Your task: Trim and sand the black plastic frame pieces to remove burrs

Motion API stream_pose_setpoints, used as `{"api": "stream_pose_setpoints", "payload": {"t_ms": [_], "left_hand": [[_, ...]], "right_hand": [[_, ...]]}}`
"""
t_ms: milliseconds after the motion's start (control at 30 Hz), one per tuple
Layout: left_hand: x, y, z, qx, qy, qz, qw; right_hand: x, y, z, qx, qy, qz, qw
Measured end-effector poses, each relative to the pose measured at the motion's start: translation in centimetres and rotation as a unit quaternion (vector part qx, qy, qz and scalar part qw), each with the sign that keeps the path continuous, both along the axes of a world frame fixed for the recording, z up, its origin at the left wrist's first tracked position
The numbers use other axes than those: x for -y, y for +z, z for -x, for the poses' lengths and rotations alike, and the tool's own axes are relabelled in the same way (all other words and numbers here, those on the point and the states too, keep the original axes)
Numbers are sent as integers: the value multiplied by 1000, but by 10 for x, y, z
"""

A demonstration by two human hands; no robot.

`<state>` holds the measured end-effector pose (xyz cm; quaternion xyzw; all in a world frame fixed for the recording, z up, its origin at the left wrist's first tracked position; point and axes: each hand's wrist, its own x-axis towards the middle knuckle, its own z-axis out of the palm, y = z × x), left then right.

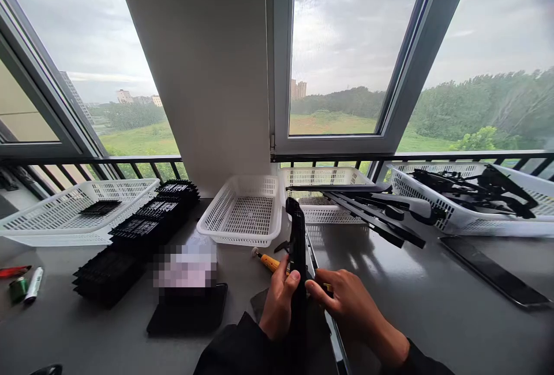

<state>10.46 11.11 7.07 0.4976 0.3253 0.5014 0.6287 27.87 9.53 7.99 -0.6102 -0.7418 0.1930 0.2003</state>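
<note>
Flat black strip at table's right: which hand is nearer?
Right. The right hand lies left of the strip, apart; left hand farther left, on the upright black part.

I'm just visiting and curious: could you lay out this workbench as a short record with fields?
Left hand: gripping an upright black part
Right hand: touching the same part
Beside hands: yellow-handled screwdriver lying on the grey table
Behind: white basket
Left: stacked black trays
Right: basket of black parts
</note>
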Motion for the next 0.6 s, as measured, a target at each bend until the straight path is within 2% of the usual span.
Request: {"api": "stream_pose_setpoints", "payload": {"t_ms": [267,367,600], "left_hand": [[-1,1,-1,-7,-18,-18,1000],[-2,-2,-1,-15,-1,-16,1000],[-2,-14,2,-23,44,43,998]], "right_hand": [[-1,1,1,7,-4,8,1000],[-1,2,2,11,-7,13,1000],[-2,-3,1,15,-8,11,1000]]}}
